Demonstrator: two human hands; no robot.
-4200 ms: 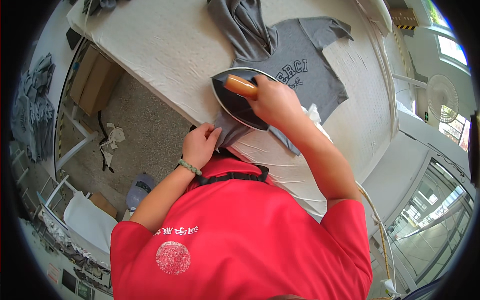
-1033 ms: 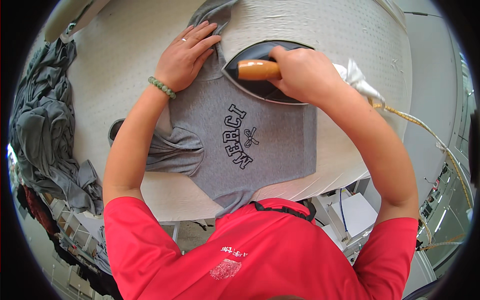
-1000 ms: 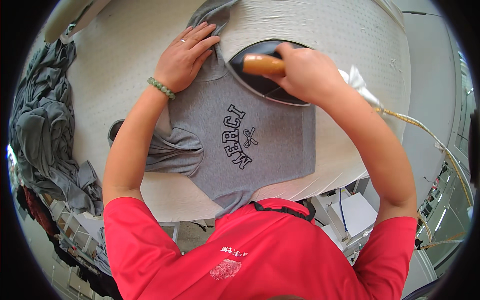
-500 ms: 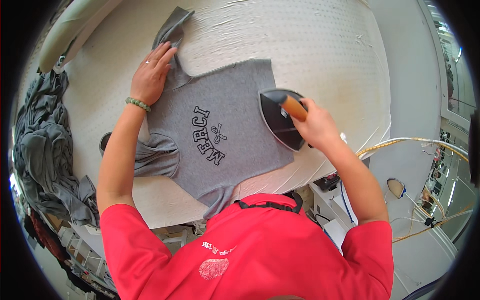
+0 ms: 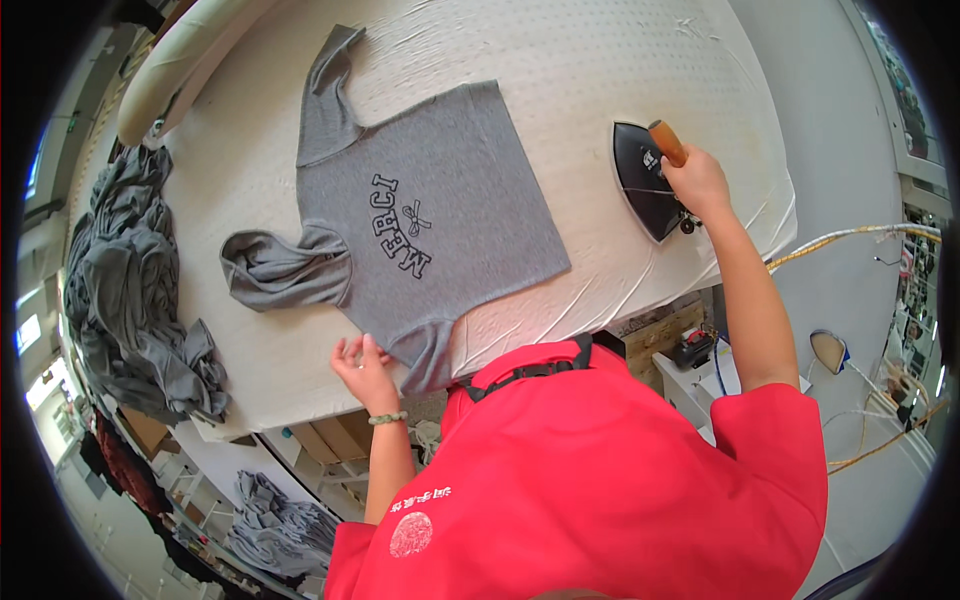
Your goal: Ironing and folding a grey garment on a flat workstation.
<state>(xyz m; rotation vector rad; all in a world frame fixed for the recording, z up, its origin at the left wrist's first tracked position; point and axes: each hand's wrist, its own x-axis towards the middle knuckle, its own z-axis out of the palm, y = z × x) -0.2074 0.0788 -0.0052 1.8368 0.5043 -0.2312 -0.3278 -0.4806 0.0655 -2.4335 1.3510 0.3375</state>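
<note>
The fingers [image 5: 678, 172] of our right hand [image 5: 700, 185] wrap the handle [image 5: 668, 144] of an iron [image 5: 638, 185], its tip pointing away from us, right of the grey hoodie [image 5: 475, 155]. The hoodie lies lengthwise across the worktop [image 5: 590, 60], hood [image 5: 285, 268] leftward, hem [image 5: 532, 178] rightward. Our right arm [image 5: 755, 300] reaches forward; our left hand [image 5: 370, 382], half-open and empty, is beside the near sleeve [image 5: 428, 352].

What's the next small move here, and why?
I'd probably have the left hand smooth the near sleeve out: it lies slightly creased at the edge of the table, right beside that hand, while the right hand has the iron clear of the hoodie, beyond its hem.
</note>
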